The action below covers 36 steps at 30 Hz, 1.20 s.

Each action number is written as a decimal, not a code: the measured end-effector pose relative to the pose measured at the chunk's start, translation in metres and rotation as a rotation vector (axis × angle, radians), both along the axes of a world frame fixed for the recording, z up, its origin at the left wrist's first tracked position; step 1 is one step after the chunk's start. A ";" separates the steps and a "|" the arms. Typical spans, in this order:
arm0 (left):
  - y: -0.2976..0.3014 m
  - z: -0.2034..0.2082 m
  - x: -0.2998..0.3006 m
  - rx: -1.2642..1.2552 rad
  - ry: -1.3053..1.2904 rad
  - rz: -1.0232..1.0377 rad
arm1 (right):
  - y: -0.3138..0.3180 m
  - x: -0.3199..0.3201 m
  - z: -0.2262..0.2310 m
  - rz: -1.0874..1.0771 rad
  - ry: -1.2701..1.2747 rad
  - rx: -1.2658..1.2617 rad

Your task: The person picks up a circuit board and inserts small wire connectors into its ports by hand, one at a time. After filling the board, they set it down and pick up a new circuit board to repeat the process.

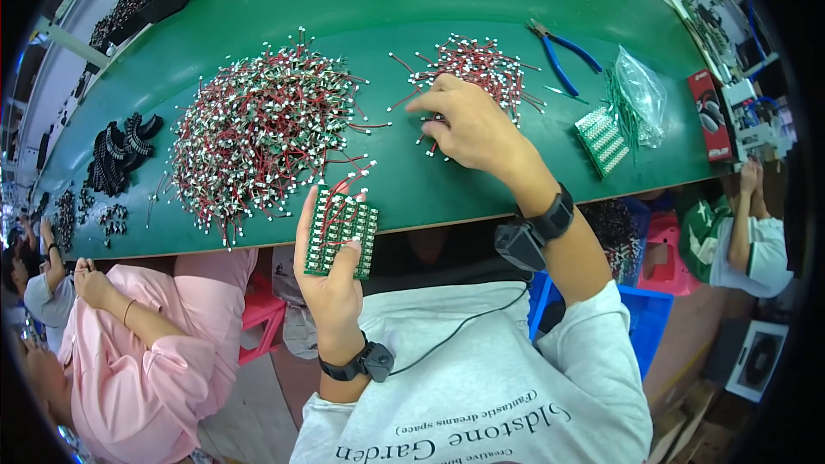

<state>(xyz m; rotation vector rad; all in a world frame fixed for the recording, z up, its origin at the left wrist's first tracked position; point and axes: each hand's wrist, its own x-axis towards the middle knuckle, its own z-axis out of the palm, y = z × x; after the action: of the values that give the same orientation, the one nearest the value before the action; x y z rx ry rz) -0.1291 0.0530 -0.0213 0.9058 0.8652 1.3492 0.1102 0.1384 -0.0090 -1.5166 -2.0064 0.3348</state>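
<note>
My left hand (333, 294) grips a green circuit board panel (365, 228) at the table's near edge, its thumb pressed on the panel's face. Several red wires with white connectors lie across the panel and stick out past its far edge. My right hand (468, 127) is over the near side of a smaller pile of red wire leads (481, 60) with white connectors. Its thumb and index finger are apart, and I see nothing held between them. The other fingertips are partly hidden.
A large heap of wired small green boards (266, 125) lies left on the green table (387, 0). Black parts (116, 150) are farther left. Blue-handled pliers (563, 56), another board panel (603, 139), a plastic bag (640, 99) and a red box (710, 116) lie right. A pink-clad person (155, 344) sits left.
</note>
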 end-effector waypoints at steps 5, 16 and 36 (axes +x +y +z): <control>0.001 0.002 0.002 -0.014 -0.036 -0.009 | -0.004 0.000 -0.010 0.119 -0.012 0.008; -0.001 0.004 0.007 0.007 0.076 0.037 | -0.029 -0.016 0.035 0.129 0.829 -0.130; 0.011 0.008 0.044 0.078 0.069 -0.020 | -0.109 -0.052 0.051 0.194 0.512 0.245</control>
<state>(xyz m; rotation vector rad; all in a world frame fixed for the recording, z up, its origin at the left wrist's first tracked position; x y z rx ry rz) -0.0855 0.0643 -0.0129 1.0243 0.8591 1.3482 0.0586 0.0291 0.0416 -0.9679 -1.7081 0.4810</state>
